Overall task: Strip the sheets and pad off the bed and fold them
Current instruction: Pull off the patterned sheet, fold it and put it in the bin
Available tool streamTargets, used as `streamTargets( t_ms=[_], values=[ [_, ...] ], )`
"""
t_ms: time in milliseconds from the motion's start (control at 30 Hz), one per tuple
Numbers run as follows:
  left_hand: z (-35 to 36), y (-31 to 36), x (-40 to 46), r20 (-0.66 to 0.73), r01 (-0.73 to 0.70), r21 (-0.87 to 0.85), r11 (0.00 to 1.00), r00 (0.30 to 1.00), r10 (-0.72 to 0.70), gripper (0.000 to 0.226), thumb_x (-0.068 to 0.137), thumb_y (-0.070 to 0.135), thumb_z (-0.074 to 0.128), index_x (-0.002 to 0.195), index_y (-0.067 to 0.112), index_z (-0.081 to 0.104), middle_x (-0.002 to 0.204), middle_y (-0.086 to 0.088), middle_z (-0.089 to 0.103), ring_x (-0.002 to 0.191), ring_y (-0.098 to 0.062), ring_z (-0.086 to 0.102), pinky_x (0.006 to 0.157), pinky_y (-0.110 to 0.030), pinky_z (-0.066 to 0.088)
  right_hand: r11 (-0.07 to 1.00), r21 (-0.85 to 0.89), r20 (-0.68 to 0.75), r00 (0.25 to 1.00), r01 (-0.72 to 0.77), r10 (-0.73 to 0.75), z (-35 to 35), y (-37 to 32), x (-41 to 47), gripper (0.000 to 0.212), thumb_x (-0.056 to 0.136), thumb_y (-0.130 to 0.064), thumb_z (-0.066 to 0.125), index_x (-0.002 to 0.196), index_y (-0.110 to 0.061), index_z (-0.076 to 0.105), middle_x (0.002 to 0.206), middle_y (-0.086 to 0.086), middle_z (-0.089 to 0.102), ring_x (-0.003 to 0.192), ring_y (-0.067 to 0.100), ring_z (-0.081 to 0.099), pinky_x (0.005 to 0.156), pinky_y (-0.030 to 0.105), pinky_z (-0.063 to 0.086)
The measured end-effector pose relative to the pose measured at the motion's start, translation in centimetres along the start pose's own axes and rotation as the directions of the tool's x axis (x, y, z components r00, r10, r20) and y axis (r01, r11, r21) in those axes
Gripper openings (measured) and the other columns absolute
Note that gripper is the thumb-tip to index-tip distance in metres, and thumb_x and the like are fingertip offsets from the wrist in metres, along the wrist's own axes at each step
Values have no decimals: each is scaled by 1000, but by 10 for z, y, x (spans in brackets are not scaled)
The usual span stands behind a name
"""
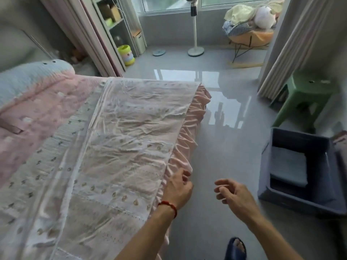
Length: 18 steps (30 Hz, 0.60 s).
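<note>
I see the bed [56,128] filling the left half of the view, its right edge running from the far corner down to the near bottom. A white crinkled sheet [131,137] with small printed motifs lies spread flat over the right part of the bed, reaching the right edge. Under it a peach ruffled skirt [189,132] hangs off that right edge down toward the floor [225,147]. Further left a pink pad [37,113] covers the bed, with a pale blue bolster [28,77] at the far left corner. My left hand [177,190], red string on the wrist, sits at the right edge of the bed near the near end; its fingers are curled against the gathered ruffle, but I can't tell if they actually pinch cloth. My right hand [232,194] hangs in the air over the floor, just beside the left, fingers loosely curled and apart, holding nothing. A dark blue bin [300,199] stands on the floor to the right, a folded grey cloth [289,169] inside it. Green stool [308,94] behind the bin. A standing fan [195,34] and a chair piled with laundry [249,21] stand by the far window. A foot in a blue slipper [235,249] shows at the bottom.
</note>
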<state>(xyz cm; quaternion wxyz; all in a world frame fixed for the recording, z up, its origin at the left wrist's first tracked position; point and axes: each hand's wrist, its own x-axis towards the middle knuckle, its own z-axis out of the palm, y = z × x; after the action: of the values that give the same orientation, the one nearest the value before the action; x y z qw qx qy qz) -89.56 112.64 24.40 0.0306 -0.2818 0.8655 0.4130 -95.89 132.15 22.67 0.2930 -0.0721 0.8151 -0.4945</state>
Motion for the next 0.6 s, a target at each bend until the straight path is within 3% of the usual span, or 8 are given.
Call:
streamTargets(
  t_ms=[133,300,433,600],
  values=[
    [-17,68,71,-130,17,-29,999,991,-20,23,90,19,60,112,22,66,103,3,68,93,-10,64,84,-27,56,996,-13,56,995,85,-84,-69,-75,109,18,101,-13,56,109,-22,70,92,-5,76,80,10,73,83,37,61],
    [-31,108,176,-234,68,-131,989,967,-97,19,92,20,61,110,25,64,101,12,65,92,-2,63,79,-20,56,980,-9,107,974,199,-197,-119,-143,225,18,102,-12,55,108,-23,68,93,-4,75,83,10,72,83,36,62],
    [-20,131,291,-300,82,-263,961,940,-162,17,91,16,63,105,25,65,94,9,68,88,0,64,75,-16,55,969,-83,172,962,230,-214,-142,-180,327,22,100,-10,58,103,-28,70,89,-12,77,82,10,73,80,34,61],
    [-15,168,447,-83,243,-343,907,954,-287,20,88,20,60,108,23,62,102,4,68,96,-14,66,89,-31,56,950,-223,220,961,216,-167,-177,-222,452,26,96,-10,63,101,-34,71,87,-19,76,80,2,73,73,20,57]
  ],
)
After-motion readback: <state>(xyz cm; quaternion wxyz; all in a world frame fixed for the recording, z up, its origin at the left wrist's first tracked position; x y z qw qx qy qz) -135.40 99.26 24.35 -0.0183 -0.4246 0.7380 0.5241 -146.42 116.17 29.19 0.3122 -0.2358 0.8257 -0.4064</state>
